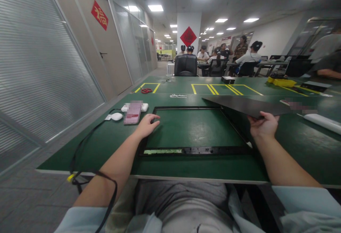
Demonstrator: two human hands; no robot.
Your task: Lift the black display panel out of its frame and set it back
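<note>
A thin black frame (210,150) lies flat on the green table, its bottom bar wider than the other sides and carrying a pale green strip at the left. At its upper left side is my left hand (146,125), thumb and index finger apart, touching or just over the edge. My right hand (265,125) grips a flat dark panel (247,105) by its near edge, fingers underneath. The panel is raised and tilted above the frame's right side, hiding part of it. A black cord (90,130) passes over my left forearm.
Left of the frame lie a phone (133,113) and a white rounded device (116,116). Red-handled scissors (146,90), yellow tape lines (211,89), a small black box (228,80) and a yellow tray (281,81) lie farther back. A white roll (323,123) is at right. Several people sit beyond.
</note>
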